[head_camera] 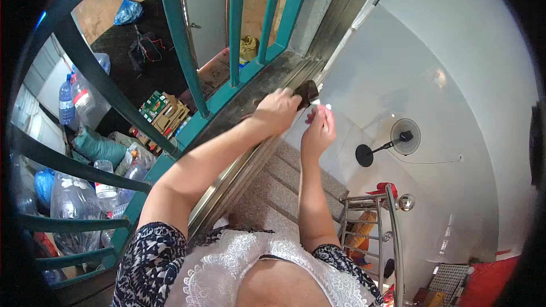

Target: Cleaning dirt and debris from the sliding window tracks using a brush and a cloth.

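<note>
My left hand (279, 110) reaches across the window ledge, its fingers closed around a dark brown object (308, 93) that I cannot identify. Close beside it, my right hand (319, 130) is raised with bent fingers, and a small white piece (327, 106) shows at its fingertips. Both hands are over the metal window track (294, 77), near the edge of the wall. Whether the white piece is joined to the dark object cannot be made out.
Teal metal bars (198, 89) stand left of the ledge, with plastic bottles (67, 101) and flattened cardboard (168, 115) beyond. Below on the right are stone stairs (273, 192), a steel railing (394, 238) and a standing fan (405, 136).
</note>
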A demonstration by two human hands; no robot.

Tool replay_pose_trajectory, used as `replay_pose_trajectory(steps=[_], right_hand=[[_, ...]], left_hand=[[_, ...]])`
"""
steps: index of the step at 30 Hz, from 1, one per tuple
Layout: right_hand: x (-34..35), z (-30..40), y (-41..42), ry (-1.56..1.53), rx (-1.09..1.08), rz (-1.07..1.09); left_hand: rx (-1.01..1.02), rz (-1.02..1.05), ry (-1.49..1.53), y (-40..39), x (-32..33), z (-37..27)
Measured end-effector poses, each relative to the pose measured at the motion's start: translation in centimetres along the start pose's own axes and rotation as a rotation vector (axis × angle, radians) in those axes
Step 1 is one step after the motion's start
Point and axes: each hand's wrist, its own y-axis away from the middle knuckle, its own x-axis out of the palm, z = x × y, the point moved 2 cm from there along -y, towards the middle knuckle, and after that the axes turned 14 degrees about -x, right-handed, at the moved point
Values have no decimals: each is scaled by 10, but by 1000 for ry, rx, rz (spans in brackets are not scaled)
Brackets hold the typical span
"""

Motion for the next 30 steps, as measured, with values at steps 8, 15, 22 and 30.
replay_pose_trajectory(steps=[8,15,22,30], right_hand=[[53,8,-104,783,-320,327],[78,18,-137,921,-148,727],[123,20,-106,1067,-393,965],[113,32,-90,937,-319,801]], left_hand=[[-41,143,337,-83,18,73],[-207,311,348,-76,17,73],[-83,186,229,-67,17,85],[-194,417,78,-30,-15,78]])
